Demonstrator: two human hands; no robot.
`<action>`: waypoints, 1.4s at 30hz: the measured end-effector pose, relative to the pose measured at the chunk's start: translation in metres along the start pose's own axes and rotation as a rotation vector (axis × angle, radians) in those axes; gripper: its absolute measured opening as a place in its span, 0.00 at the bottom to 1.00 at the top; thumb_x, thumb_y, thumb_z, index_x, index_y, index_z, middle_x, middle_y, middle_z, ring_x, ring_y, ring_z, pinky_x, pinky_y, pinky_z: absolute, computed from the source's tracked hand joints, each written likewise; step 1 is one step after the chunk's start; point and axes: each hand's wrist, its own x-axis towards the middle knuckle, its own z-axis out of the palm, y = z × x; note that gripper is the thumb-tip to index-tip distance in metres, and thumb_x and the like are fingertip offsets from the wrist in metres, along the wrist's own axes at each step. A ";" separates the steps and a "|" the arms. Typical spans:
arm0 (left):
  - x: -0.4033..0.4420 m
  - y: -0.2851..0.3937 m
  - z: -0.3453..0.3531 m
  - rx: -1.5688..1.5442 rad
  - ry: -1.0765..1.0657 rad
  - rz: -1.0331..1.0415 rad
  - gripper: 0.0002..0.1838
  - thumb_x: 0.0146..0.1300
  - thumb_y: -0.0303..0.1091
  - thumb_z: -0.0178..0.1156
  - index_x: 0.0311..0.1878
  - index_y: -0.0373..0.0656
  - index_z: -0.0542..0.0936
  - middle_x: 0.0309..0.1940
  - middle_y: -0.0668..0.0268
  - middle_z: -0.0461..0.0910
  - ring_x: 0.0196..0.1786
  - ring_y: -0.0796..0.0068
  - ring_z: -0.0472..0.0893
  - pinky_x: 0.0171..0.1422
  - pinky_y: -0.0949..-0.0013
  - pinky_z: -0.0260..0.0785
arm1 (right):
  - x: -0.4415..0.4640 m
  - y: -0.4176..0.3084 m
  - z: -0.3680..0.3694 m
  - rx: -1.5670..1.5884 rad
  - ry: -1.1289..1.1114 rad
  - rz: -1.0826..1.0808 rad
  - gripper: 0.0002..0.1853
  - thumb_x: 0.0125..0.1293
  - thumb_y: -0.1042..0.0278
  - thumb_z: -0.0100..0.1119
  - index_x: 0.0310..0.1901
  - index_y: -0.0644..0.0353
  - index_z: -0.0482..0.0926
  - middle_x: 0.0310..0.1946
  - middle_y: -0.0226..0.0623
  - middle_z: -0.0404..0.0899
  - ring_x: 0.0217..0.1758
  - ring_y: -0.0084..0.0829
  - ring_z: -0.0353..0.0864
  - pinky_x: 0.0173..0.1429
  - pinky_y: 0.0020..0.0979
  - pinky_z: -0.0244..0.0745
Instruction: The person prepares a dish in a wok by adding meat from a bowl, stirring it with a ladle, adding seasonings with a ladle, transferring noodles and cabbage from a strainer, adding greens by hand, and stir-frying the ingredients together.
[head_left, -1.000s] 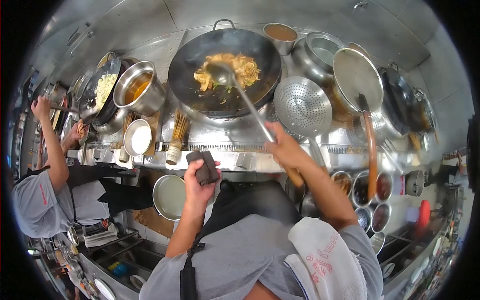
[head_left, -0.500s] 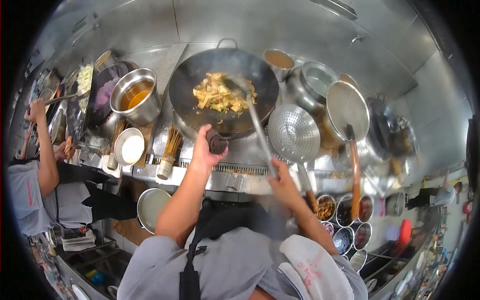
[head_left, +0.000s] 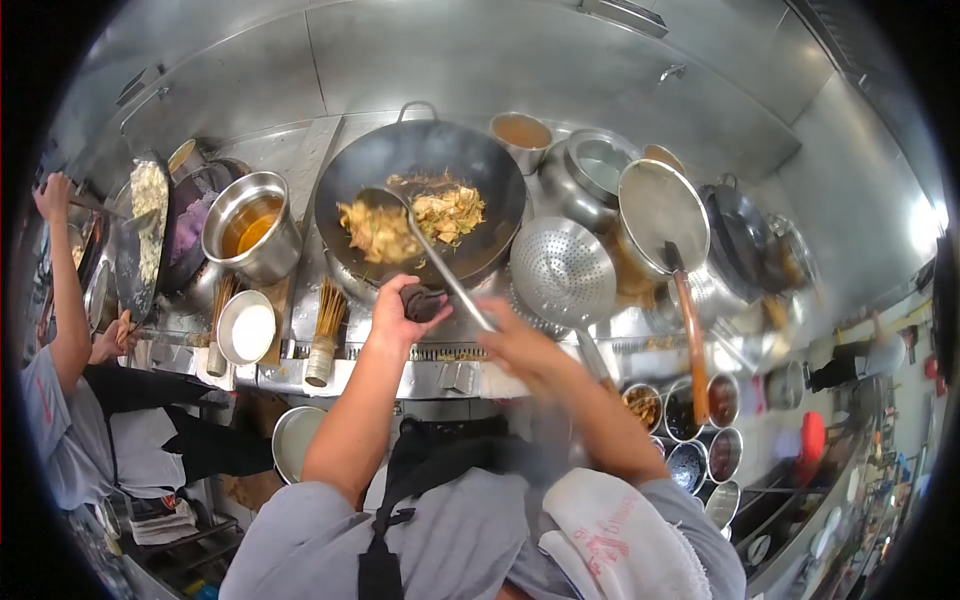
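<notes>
My left hand is closed round a dark folded cloth at the near rim of the large black wok. Whether the cloth touches the rim is hard to tell. My right hand, a little blurred, grips the long handle of a metal ladle. The ladle's bowl is inside the wok, at its left part, among browned food pieces mixed with green bits. Right of the wok lies a perforated strainer, its handle passing near my right hand.
A pot of amber liquid, a bowl of white contents and a bamboo brush stand left. A wire sieve and seasoning tins are at right. A co-worker works at another wok at far left.
My left hand has moved forward with the cloth to the wok's near rim. The ladle has swung left, and some food has shifted left. The co-worker's pan has tilted upright.
</notes>
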 end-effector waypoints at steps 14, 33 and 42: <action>-0.065 -0.052 -0.047 0.172 -0.155 0.344 0.08 0.52 0.34 0.59 0.36 0.49 0.74 0.37 0.64 0.77 0.39 0.66 0.77 0.42 0.57 0.72 | -0.109 -0.056 -0.035 -0.460 0.053 0.041 0.30 0.64 0.66 0.52 0.67 0.50 0.53 0.40 0.61 0.76 0.44 0.57 0.77 0.51 0.48 0.69; -0.068 -0.028 -0.019 -0.038 0.004 0.188 0.08 0.53 0.34 0.54 0.37 0.48 0.74 0.34 0.64 0.77 0.35 0.65 0.78 0.41 0.58 0.73 | -0.136 -0.070 -0.061 -0.744 -0.008 -0.018 0.29 0.63 0.66 0.50 0.66 0.53 0.55 0.35 0.56 0.79 0.40 0.57 0.79 0.47 0.49 0.72; -0.034 -0.013 -0.021 -0.068 -0.046 0.131 0.09 0.50 0.34 0.62 0.35 0.47 0.74 0.33 0.64 0.76 0.43 0.62 0.76 0.53 0.52 0.71 | -0.062 -0.054 -0.067 -0.822 -0.083 0.004 0.29 0.63 0.68 0.49 0.66 0.49 0.55 0.36 0.52 0.78 0.41 0.54 0.79 0.46 0.48 0.71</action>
